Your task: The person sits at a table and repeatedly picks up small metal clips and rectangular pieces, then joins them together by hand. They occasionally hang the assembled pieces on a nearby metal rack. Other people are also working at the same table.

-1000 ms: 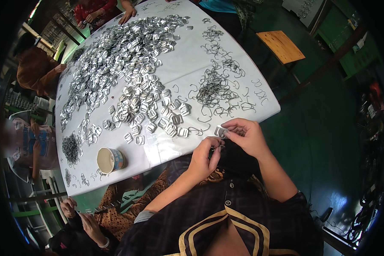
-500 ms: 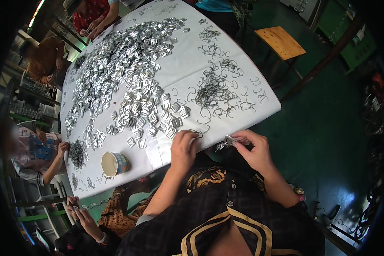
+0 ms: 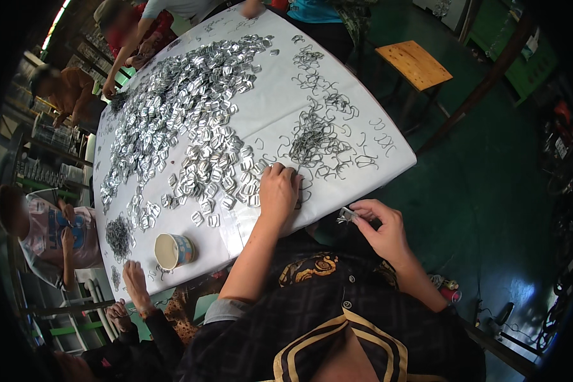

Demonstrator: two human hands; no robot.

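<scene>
My left hand (image 3: 278, 191) rests over the near part of the white table, its fingers curled downward and pressed together. The fingertips are hidden beneath it, so I cannot make out what they hold. Silver metal buckles (image 3: 218, 149) lie heaped just beyond and left of it. A tangle of bent wire hooks (image 3: 312, 141) spreads to its right, with a few hooks beside the fingers. Past the table's near edge, my right hand (image 3: 383, 230) pinches a silver buckle (image 3: 346, 215) between thumb and fingers. Thin metal pieces hang at that buckle, too small to tell apart.
A paper cup (image 3: 174, 251) stands at the table's near left, by a dark pile of small wire pieces (image 3: 118, 237). Other people sit along the left and far sides, and a co-worker's hand (image 3: 135, 282) is near the cup. A wooden stool (image 3: 415, 65) stands at right.
My left hand has moved forward, farther onto the table toward the buckles and hooks. My right hand still holds the buckle, slightly lower. At the far left, another person's arm now reaches across.
</scene>
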